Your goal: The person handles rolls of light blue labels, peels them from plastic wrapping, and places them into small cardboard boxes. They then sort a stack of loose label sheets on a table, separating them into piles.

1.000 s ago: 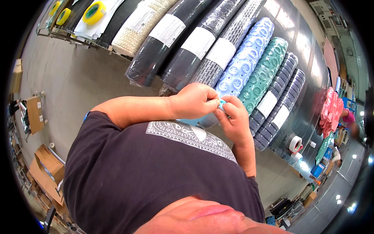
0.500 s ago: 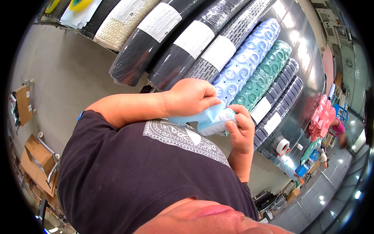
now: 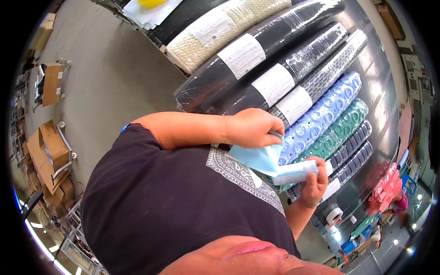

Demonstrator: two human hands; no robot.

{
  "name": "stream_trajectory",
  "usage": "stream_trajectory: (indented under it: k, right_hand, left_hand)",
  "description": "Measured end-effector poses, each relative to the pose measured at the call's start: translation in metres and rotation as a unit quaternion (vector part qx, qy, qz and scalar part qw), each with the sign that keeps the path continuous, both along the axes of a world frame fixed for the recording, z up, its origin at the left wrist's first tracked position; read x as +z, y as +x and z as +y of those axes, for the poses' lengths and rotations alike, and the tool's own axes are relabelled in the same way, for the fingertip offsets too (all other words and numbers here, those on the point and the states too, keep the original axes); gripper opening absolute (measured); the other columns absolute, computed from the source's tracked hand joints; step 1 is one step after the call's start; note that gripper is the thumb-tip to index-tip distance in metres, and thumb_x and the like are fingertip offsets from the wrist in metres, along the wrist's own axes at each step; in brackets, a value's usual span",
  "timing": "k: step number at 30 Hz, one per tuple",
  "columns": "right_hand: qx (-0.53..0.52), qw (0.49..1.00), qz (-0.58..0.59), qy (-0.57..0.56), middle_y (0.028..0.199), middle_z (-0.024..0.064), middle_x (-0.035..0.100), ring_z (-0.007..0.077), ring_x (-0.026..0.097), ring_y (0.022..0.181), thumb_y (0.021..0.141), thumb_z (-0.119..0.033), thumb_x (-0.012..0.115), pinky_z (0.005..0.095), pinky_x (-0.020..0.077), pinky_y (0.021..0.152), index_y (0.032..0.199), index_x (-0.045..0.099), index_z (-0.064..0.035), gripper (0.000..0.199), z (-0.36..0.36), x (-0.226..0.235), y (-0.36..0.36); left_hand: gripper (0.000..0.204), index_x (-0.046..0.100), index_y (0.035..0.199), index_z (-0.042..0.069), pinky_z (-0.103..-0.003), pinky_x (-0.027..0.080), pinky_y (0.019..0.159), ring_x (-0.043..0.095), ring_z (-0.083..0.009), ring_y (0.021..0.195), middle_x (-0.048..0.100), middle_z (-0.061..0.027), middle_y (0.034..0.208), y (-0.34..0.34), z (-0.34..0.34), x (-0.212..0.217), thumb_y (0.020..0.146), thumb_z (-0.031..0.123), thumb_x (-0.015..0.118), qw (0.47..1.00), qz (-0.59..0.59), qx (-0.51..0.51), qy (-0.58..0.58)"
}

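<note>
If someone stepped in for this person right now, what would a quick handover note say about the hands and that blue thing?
Left hand: closed, fingers pinching the upper edge of the light blue sheet.
Right hand: closed around the sheet's lower, rolled or folded end.
The sheet is held in the air in front of the chest, stretched between both hands, above a row of wrapped fabric rolls lying side by side.
Done: sheet is in hand and partly opened out.
Left: the rolled end remains bunched in the right hand; whether it is being unfolded or folded cannot be told.
</note>
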State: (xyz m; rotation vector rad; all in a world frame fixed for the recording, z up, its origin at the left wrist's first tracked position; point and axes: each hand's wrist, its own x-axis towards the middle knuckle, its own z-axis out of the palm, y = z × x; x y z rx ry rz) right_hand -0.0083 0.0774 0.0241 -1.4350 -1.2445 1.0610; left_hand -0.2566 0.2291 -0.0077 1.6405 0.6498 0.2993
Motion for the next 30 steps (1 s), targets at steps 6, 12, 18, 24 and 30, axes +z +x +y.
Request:
stream_trajectory:
  k: [6, 12, 18, 24, 30]
  right_hand:
    - [-0.074, 0.984, 0.164, -0.001, 0.107, 0.0159, 0.059, 0.0208, 0.058, 0.093, 0.095, -0.033, 0.058, 0.0313, 0.048, 0.08, 0.119, 0.051, 0.012, 0.052, -0.009, -0.003, 0.037]
    - [-0.075, 0.982, 0.156, -0.081, 0.106, 0.0104, 0.061, 0.0175, 0.057, 0.097, 0.093, -0.027, 0.06, 0.0299, 0.043, 0.087, 0.111, 0.058, 0.0072, 0.039, -0.006, -0.009, 0.016]
    - [-0.081, 0.977, 0.152, -0.125, 0.1, 0.0071, 0.061, 0.0138, 0.056, 0.09, 0.093, -0.033, 0.061, 0.0268, 0.042, 0.081, 0.11, 0.06, 0.0055, 0.042, -0.022, -0.033, 0.007]
    - [-0.074, 0.976, 0.121, -0.163, 0.1, 0.0061, 0.063, 0.0129, 0.056, 0.089, 0.094, -0.031, 0.061, 0.0262, 0.0423, 0.081, 0.107, 0.061, 0.0038, 0.038, -0.027, -0.045, 0.003]
    - [-0.085, 0.973, 0.085, -0.198, 0.094, 0.0045, 0.064, 0.0121, 0.057, 0.086, 0.092, -0.036, 0.062, 0.0255, 0.0426, 0.078, 0.108, 0.061, 0.0026, 0.042, -0.017, -0.039, 0.001]
  left_hand:
    - [0.017, 0.068, 0.092, 0.007, -0.041, 0.051, 0.077, 0.065, -0.0313, 0.09, 0.065, -0.0105, 0.114, -0.017, 0.011, 0.011, 0.085, 0.022, 0.066, 0.969, 0.141, -0.072, 0.187]
    - [0.017, 0.069, 0.087, 0.005, -0.038, 0.048, 0.083, 0.057, -0.0256, 0.1, 0.046, -0.0117, 0.143, 0.017, -0.005, -0.007, 0.084, 0.022, 0.065, 0.886, 0.131, -0.194, 0.4]
    - [0.022, 0.069, 0.089, 0.004, -0.035, 0.044, 0.081, 0.054, -0.0258, 0.103, 0.046, -0.0209, 0.142, 0.03, -0.011, -0.028, 0.079, 0.021, 0.061, 0.851, 0.159, -0.162, 0.473]
    - [0.026, 0.071, 0.092, 0.005, -0.033, 0.039, 0.075, 0.052, -0.0251, 0.101, 0.05, -0.0265, 0.138, 0.039, -0.021, -0.032, 0.079, 0.023, 0.056, 0.806, 0.191, -0.158, 0.538]
    - [0.028, 0.072, 0.094, 0.005, -0.033, 0.038, 0.075, 0.051, -0.024, 0.099, 0.052, -0.0259, 0.136, 0.042, -0.025, -0.038, 0.082, 0.024, 0.055, 0.801, 0.2, -0.148, 0.544]
